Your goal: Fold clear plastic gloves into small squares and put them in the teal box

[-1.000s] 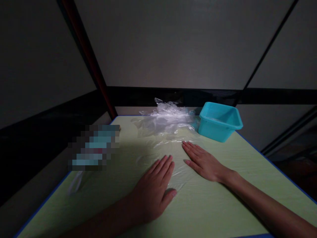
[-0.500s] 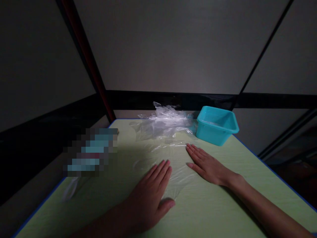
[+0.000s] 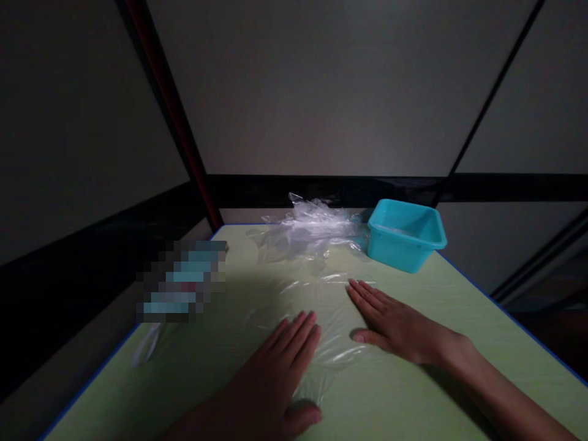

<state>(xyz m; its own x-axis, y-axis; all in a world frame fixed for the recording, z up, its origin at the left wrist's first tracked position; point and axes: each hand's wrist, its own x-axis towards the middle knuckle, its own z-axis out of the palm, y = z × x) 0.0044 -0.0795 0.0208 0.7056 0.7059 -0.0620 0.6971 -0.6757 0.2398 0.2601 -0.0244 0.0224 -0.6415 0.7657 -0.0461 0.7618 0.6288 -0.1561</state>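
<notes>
My left hand [image 3: 271, 376] lies flat, fingers stretched out, on a clear plastic sheet [image 3: 328, 306] spread over the light green table [image 3: 413, 392]. Just to its right, my right hand [image 3: 390, 318] also rests palm down on the sheet, fingers together and straight. Neither hand grips anything. A crumpled pile of clear plastic [image 3: 310, 229] sits at the table's far edge, beyond both hands.
A turquoise plastic bin [image 3: 407, 236] stands at the far right of the table, next to the crumpled plastic. A blurred-out object [image 3: 184, 282] lies at the left edge. A thin white strip [image 3: 147, 346] hangs near the left edge. Dark panels surround the table.
Both hands have slid back toward me along the plastic sheet, staying flat. The sheet now shows more wrinkles between them.
</notes>
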